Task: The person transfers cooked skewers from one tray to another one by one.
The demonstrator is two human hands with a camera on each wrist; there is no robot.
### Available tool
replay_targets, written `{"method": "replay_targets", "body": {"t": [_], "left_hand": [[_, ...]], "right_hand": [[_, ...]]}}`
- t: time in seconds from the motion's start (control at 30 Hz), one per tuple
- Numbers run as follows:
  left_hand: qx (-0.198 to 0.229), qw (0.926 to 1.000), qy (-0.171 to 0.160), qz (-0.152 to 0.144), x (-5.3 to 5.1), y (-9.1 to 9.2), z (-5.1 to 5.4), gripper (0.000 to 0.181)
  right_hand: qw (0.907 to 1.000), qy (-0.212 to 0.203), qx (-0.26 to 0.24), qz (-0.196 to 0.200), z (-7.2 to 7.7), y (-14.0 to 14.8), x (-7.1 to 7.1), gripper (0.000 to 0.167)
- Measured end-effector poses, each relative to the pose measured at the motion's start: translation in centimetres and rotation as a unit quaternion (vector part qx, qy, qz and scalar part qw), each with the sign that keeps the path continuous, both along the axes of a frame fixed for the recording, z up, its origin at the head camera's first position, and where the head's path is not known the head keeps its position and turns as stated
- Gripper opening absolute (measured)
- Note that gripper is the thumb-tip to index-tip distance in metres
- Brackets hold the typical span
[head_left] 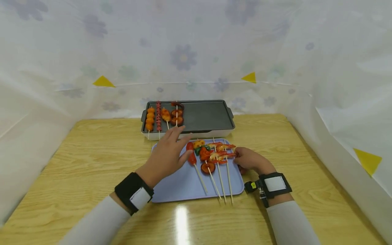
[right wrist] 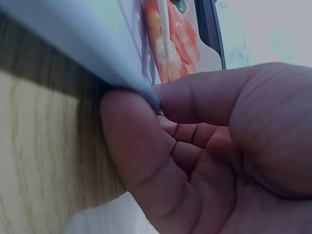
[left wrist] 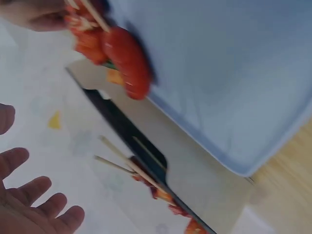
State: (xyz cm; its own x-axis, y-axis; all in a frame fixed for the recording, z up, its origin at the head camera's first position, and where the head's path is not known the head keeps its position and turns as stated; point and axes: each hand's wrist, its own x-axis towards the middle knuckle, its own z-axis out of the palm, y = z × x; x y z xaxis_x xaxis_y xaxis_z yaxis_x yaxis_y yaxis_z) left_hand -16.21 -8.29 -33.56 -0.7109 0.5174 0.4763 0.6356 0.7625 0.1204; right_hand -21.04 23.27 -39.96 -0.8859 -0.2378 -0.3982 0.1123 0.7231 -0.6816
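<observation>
A pale lavender tray [head_left: 177,189] lies on the table, carrying several skewers of play food. Among them are a red sausage skewer [head_left: 191,154], a skewer with a round brown slice [head_left: 208,167] at its lower end, and shrimp skewers [head_left: 220,156] on the right. My right hand [head_left: 251,160] pinches the tray's right edge, thumb above and a bent finger below, as the right wrist view shows. Over the tray's left part hovers my left hand [head_left: 168,156], fingers spread and holding nothing. In the left wrist view the sausage [left wrist: 127,61] lies near the tray's rim.
Directly behind the tray stands a dark grill plate [head_left: 205,115] with a white base. On its left side lie a skewer of orange balls [head_left: 149,119], a thin red skewer [head_left: 158,115] and others. A flowered white sheet [head_left: 196,51] hangs behind and beside the wooden table [head_left: 92,163].
</observation>
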Motion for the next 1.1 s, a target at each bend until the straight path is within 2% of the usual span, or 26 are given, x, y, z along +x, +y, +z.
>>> {"method": "replay_targets", "body": {"t": [0.13,0.23,0.33,0.53,0.7,0.9,1.1], "left_hand": [[-0.05,0.9982,-0.027,0.02,-2.8,0.0,-0.2,0.055],[-0.062,0.9965,-0.046,0.034,-4.2,0.2,0.0,0.056],[-0.077,0.994,-0.061,0.047,-5.1,0.6,0.4,0.057],[-0.1,0.9871,-0.096,0.08,-6.5,1.4,0.5,0.057],[-0.076,0.98,-0.14,0.119,-7.2,1.8,0.0,0.058],[-0.04,0.9661,-0.202,0.155,-7.8,1.8,-0.5,0.054],[-0.051,0.9627,-0.194,0.181,-8.1,1.5,-0.6,0.049]], "right_hand": [[1.0,-0.003,-0.005,0.001,-0.1,0.0,0.1,0.009],[1.0,-0.003,-0.007,0.005,-0.2,-0.1,0.1,0.009],[1.0,0.0,-0.001,0.009,-0.1,-0.1,0.0,0.009],[0.9998,0.006,0.009,0.016,-0.1,0.1,-0.3,0.009],[0.9998,0.004,0.01,0.018,-0.1,0.2,-0.4,0.01],[0.9997,0.009,0.004,0.023,0.0,0.2,-0.2,0.009],[0.9997,0.003,-0.001,0.024,0.1,0.0,-0.2,0.011]]}}
